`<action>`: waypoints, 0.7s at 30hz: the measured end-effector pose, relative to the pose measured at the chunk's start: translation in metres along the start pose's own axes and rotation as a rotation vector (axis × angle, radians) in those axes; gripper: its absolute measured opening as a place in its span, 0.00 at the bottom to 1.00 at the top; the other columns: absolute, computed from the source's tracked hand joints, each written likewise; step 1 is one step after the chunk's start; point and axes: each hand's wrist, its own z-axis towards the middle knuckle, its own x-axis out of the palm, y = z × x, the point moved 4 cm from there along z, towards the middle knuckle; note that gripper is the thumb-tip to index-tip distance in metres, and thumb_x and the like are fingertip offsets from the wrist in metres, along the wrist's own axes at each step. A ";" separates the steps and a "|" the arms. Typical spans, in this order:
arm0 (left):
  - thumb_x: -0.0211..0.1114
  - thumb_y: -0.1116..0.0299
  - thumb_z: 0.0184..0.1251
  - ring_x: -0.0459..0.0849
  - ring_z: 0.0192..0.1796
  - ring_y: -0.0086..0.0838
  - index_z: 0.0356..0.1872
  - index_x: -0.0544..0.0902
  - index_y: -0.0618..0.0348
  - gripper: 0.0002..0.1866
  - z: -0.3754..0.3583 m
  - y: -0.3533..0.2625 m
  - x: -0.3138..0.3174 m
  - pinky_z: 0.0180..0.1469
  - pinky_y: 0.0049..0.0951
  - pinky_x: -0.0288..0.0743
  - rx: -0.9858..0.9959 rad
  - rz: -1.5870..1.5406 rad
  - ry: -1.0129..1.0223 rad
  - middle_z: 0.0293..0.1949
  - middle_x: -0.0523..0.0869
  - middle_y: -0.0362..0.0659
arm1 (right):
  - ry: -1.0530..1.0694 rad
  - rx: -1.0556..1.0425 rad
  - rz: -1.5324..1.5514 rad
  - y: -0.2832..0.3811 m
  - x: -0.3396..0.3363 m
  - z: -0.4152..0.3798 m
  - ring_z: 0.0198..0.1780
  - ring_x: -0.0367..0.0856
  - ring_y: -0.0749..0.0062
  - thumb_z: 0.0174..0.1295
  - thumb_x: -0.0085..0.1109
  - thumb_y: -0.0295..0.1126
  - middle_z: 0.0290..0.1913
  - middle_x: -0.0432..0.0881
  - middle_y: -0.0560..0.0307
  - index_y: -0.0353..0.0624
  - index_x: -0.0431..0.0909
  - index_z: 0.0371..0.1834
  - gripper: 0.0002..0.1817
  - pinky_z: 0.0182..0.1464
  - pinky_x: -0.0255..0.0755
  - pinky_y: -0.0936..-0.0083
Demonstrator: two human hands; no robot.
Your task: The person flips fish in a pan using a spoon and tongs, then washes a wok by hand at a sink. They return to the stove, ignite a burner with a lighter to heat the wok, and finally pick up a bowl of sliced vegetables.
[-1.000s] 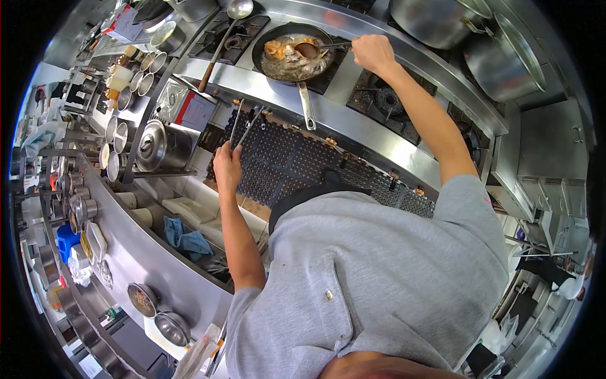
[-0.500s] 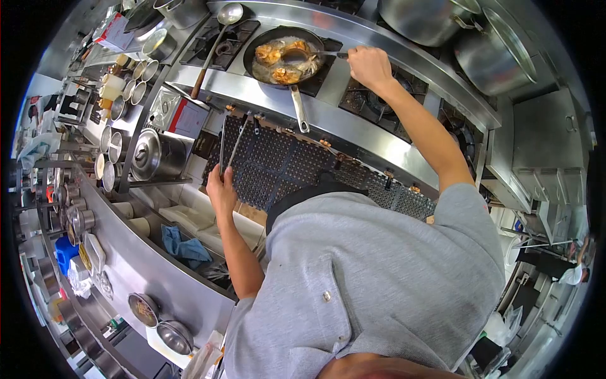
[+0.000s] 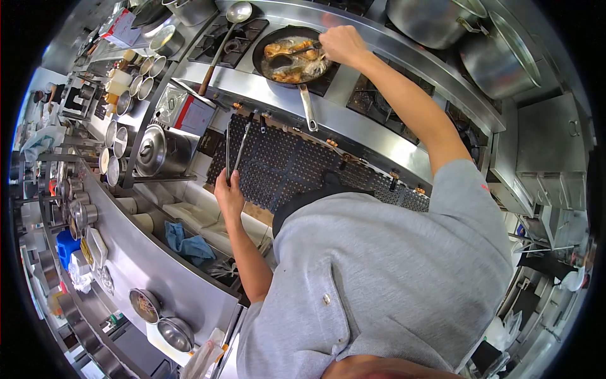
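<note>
My right hand (image 3: 344, 45) is closed round the handle of a spoon (image 3: 281, 61), whose bowl rests in the frying pan (image 3: 308, 108). Browned pieces of food (image 3: 288, 76) lie in bubbling liquid or fat in that pan, which sits on a burner with its handle towards me. Lower and to the left, my left hand (image 3: 230, 194) grips long metal tongs (image 3: 242, 146). Their two arms stand apart above the floor mat, with nothing between them.
A long-handled ladle (image 3: 238, 12) lies across the left burner (image 3: 230, 44). Large stockpots (image 3: 499, 60) stand at the back right. Behind my left arm runs a steel counter (image 3: 142, 259) with metal bowls (image 3: 175, 333). A lidded pot (image 3: 158, 151) is at the left.
My right hand has moved left over the pan, and the spoon's bowl has shifted left and down among the food. The left hand still holds the tongs; the whole view has shifted slightly.
</note>
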 end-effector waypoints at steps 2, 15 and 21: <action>0.61 0.60 0.66 0.81 0.39 0.32 0.52 0.76 0.71 0.22 0.001 0.011 0.002 0.43 0.29 0.72 0.006 -0.022 -0.054 0.38 0.84 0.54 | -0.059 -0.048 -0.014 0.010 0.003 0.012 0.30 0.84 0.58 0.41 0.60 0.30 0.26 0.83 0.51 0.44 0.82 0.21 0.04 0.29 0.76 0.65; 0.62 0.63 0.64 0.80 0.35 0.40 0.49 0.77 0.71 0.20 0.021 0.010 0.026 0.40 0.34 0.72 0.069 -0.139 -0.038 0.37 0.82 0.56 | -0.304 -0.051 -0.156 -0.009 0.006 -0.005 0.31 0.85 0.60 0.44 0.58 0.30 0.26 0.83 0.49 0.43 0.82 0.22 0.05 0.32 0.76 0.66; 0.59 0.63 0.66 0.79 0.41 0.49 0.50 0.76 0.71 0.19 0.049 -0.032 0.028 0.43 0.40 0.71 0.260 0.073 0.009 0.39 0.80 0.58 | 0.005 0.184 -0.057 -0.050 -0.045 -0.009 0.32 0.84 0.57 0.40 0.61 0.32 0.28 0.84 0.49 0.46 0.83 0.26 0.08 0.34 0.78 0.62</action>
